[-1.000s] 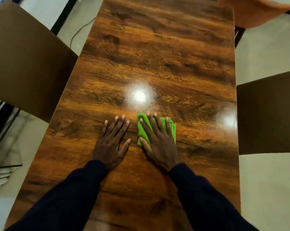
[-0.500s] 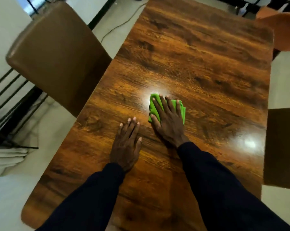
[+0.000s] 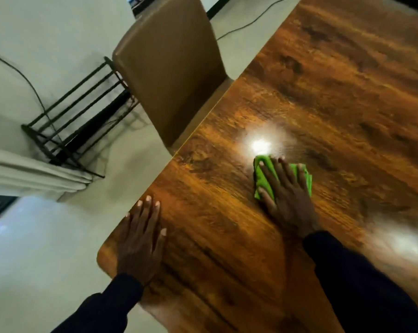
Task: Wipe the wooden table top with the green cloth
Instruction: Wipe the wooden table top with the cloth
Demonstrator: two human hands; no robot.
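At the far left of my feed a black metal rack [image 3: 66, 121] stands on the pale floor, with folded pale fabric [image 3: 35, 179] just in front of it. Next comes a brown chair [image 3: 171, 68], its back pushed up against the left edge of the wooden tabletop [image 3: 335, 92].

My left hand [image 3: 140, 241] lies palm down near the tabletop's near left corner. Its fingers are straight and close together, holding nothing, with the outer fingers right at the edge.

Further right, well apart from it, a bright glare [image 3: 260, 145] sits on the wood. The green cloth [image 3: 263, 176] lies flat on the tabletop just this side of that glare. My right hand [image 3: 289, 200] rests flat on top of the cloth, fingers spread wide and straight, pressing it down rather than gripping it. Green shows on both sides of the fingers. Dark sleeves [image 3: 359, 284] cover both arms to the wrist. The wood at the far right is blurred.
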